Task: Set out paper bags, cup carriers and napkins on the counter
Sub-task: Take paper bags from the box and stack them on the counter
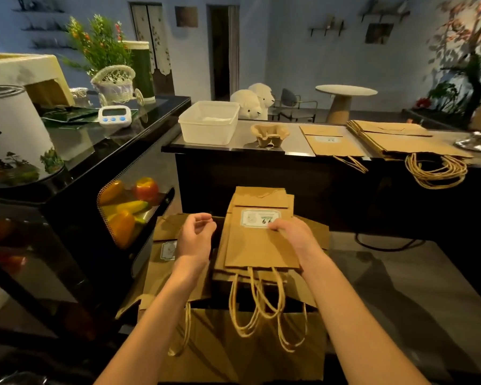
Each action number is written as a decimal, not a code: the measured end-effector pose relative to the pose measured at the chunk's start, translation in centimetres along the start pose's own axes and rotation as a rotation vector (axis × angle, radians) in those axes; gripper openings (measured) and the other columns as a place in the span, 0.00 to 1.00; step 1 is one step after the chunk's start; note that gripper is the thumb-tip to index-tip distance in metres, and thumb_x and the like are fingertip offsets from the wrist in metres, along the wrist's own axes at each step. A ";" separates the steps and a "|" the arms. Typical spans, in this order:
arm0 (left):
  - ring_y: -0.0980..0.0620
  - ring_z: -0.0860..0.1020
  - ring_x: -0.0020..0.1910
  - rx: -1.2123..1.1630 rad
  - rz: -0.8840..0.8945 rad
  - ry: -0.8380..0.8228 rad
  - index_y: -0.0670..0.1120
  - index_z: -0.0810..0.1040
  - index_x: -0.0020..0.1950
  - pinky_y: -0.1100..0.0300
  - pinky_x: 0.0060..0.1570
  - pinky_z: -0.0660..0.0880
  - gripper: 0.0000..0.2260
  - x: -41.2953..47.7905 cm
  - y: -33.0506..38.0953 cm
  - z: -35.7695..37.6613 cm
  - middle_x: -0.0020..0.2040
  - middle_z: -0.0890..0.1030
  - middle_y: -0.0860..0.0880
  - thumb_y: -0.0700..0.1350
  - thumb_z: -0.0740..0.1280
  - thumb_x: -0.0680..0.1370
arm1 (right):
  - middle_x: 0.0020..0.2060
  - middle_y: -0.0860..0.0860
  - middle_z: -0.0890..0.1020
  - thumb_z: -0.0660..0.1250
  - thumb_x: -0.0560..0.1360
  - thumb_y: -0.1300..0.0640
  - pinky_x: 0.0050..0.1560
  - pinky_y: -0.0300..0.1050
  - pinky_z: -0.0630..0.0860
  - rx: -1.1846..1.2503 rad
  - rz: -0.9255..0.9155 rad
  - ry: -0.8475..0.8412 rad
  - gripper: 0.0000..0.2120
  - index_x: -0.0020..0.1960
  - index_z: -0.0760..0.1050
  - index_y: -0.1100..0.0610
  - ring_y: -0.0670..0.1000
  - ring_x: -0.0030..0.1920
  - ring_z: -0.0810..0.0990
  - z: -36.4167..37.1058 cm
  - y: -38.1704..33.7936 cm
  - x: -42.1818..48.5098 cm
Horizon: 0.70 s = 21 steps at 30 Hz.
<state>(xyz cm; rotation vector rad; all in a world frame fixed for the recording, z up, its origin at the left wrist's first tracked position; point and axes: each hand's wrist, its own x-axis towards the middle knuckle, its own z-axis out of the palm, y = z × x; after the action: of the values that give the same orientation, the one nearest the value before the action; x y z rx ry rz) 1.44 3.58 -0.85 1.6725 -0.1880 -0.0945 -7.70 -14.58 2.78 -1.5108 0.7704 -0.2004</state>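
The person stands over a cardboard box (242, 345) at six o'clock, both bare arms stretched forward. The right hand (289, 232) lies flat on the top bag (258, 240) of a stack of folded brown paper bags resting across the box; its fingertips press by the white label near the bag's upper edge, and the thumb is hidden, so whether it pinches the bag I cannot tell. The bag's twine handles hang toward the person. The left hand (196, 234) hovers just to nine o'clock of that stack, fingers loosely curled, holding nothing, above a second bag (164, 245) lying lower.

Up at twelve o'clock runs the counter (292, 143). On it sit a white plastic tub (208, 122), a pulp cup carrier (270, 133) just beside it toward three o'clock, then one flat paper bag (332, 140), and at two o'clock a pile of bags (400, 140) with handles drooping over the edge.
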 end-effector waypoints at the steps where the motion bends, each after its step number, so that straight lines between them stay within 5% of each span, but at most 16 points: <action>1: 0.52 0.77 0.60 0.027 0.008 -0.029 0.51 0.76 0.62 0.58 0.53 0.74 0.08 -0.1 0.2 0.4 0.56 0.78 0.55 0.47 0.65 0.84 | 0.50 0.47 0.77 0.70 0.77 0.55 0.53 0.49 0.75 0.005 0.011 0.034 0.13 0.59 0.71 0.52 0.49 0.51 0.76 -1.1 -0.1 -0.1; 4: 0.52 0.78 0.58 0.198 0.007 -0.213 0.54 0.76 0.61 0.55 0.53 0.77 0.07 -0.5 0.7 2.3 0.57 0.79 0.53 0.50 0.65 0.83 | 0.55 0.52 0.77 0.71 0.77 0.53 0.64 0.57 0.74 0.027 0.050 0.115 0.15 0.60 0.70 0.51 0.54 0.58 0.76 -4.3 0.6 -0.4; 8: 0.55 0.80 0.52 0.416 -0.014 -0.380 0.59 0.74 0.55 0.51 0.57 0.79 0.02 -1.5 0.3 5.9 0.52 0.79 0.56 0.54 0.66 0.82 | 0.57 0.51 0.77 0.68 0.78 0.58 0.49 0.47 0.72 -0.017 -0.002 0.246 0.19 0.68 0.71 0.57 0.52 0.56 0.75 -6.3 2.7 -0.8; 10: 0.55 0.79 0.52 0.438 -0.029 -0.421 0.60 0.74 0.53 0.49 0.58 0.80 0.02 -2.1 0.0 7.3 0.53 0.79 0.57 0.54 0.66 0.82 | 0.63 0.52 0.76 0.68 0.78 0.56 0.54 0.49 0.74 -0.124 -0.032 0.316 0.21 0.70 0.71 0.57 0.54 0.61 0.74 -6.3 4.0 -0.6; 13: 0.56 0.76 0.54 0.470 -0.084 -0.487 0.55 0.74 0.63 0.57 0.53 0.76 0.10 -2.8 0.1 8.6 0.57 0.77 0.54 0.54 0.66 0.82 | 0.68 0.52 0.72 0.70 0.76 0.51 0.67 0.56 0.71 -0.220 -0.031 0.348 0.24 0.70 0.70 0.53 0.56 0.68 0.70 -6.1 5.1 -0.3; 16: 0.56 0.75 0.53 0.508 -0.093 -0.482 0.53 0.71 0.69 0.60 0.45 0.71 0.17 -3.2 0.2 9.4 0.55 0.75 0.54 0.55 0.66 0.82 | 0.63 0.48 0.78 0.71 0.77 0.57 0.61 0.50 0.77 -0.138 -0.119 0.335 0.20 0.68 0.71 0.52 0.50 0.63 0.76 -5.8 5.3 -0.4; 21: 0.56 0.76 0.52 0.265 -0.136 -0.427 0.48 0.69 0.73 0.62 0.41 0.69 0.20 -4.0 1.1 9.4 0.62 0.76 0.50 0.55 0.64 0.84 | 0.62 0.39 0.73 0.71 0.77 0.65 0.57 0.42 0.75 -0.028 -0.276 0.230 0.41 0.81 0.52 0.46 0.43 0.62 0.74 -5.4 4.1 -1.4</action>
<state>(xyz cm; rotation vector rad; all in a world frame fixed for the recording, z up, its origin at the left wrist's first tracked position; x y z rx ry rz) -4.15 -5.04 -1.04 1.9128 -0.4228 -0.5513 -13.17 -17.87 0.04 -1.6362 0.7448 -0.5807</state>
